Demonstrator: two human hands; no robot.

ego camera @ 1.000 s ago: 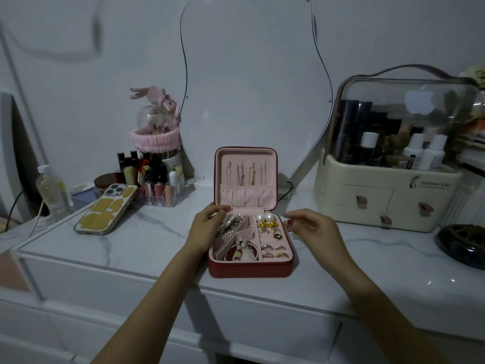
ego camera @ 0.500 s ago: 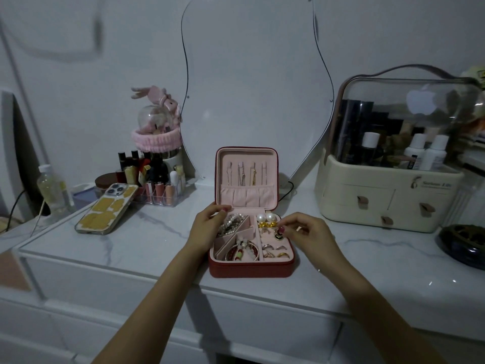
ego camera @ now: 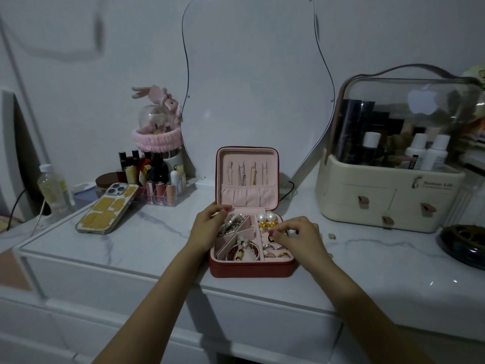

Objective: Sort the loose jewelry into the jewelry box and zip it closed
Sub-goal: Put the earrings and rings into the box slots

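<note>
Both forearms reach forward from the bottom edge over the white marbled table point(ego camera: 157, 232), meeting at the red jewelry box point(ego camera: 252, 269), which sits open near the table's front edge with its pink-lined lid point(ego camera: 246, 177) standing upright. The left hand point(ego camera: 207, 227) rests at the box's back left corner, its fingers point(ego camera: 220, 210) curled over the rim beside the compartment holding a beaded bracelet point(ego camera: 232, 223); whether it actually grips anything cannot be told. The right hand point(ego camera: 299, 237) hovers over the right side of the box, knuckles up, its fingers point(ego camera: 275, 233) drawn narrowly together at the ring section as if pinching something small, though what they hold is too small to make out. Inside the box lie two pearl earrings point(ego camera: 265, 217), a gold piece point(ego camera: 266, 225) just in front of them, a round red bangle point(ego camera: 242, 252) in the front left compartment, and a few rings point(ego camera: 278, 254) in the front right slots. Four thin chains or pins hang in the lid. One small loose piece point(ego camera: 332, 235) lies on the table to the right of the box. One phone point(ego camera: 107, 207) lies face down to the left, near a clear organizer of lipsticks point(ego camera: 160, 187), and one cream cosmetics case point(ego camera: 391, 179) with a clear dome stands to the right.
</note>
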